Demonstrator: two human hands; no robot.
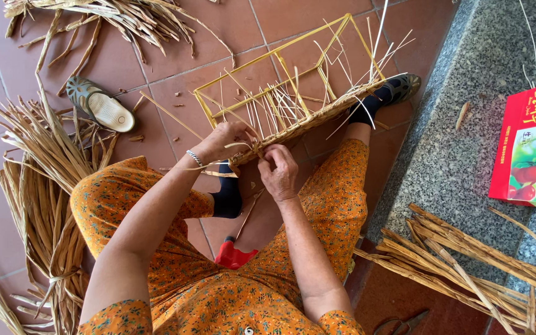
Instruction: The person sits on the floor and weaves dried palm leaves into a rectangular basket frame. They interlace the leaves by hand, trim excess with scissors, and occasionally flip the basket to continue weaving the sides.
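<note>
A yellow wire frame (262, 71) with a partly woven straw band (317, 118) along its near edge rests tilted across my lap and right foot. My left hand (221, 139), with a bracelet on the wrist, grips a dried straw strand (209, 166) at the band's near end. My right hand (278, 172) pinches the weave beside it, fingers closed on the straw. Loose thin stakes stick up from the band.
A bundle of dried straw (38, 180) lies at my left, more (94, 12) at the top. A sandal (102, 105) sits on the red tile floor. Straw (466, 260) lies on a grey stone step, with a red box (531, 149). Red object (234, 255) and scissors (401, 324) lie below.
</note>
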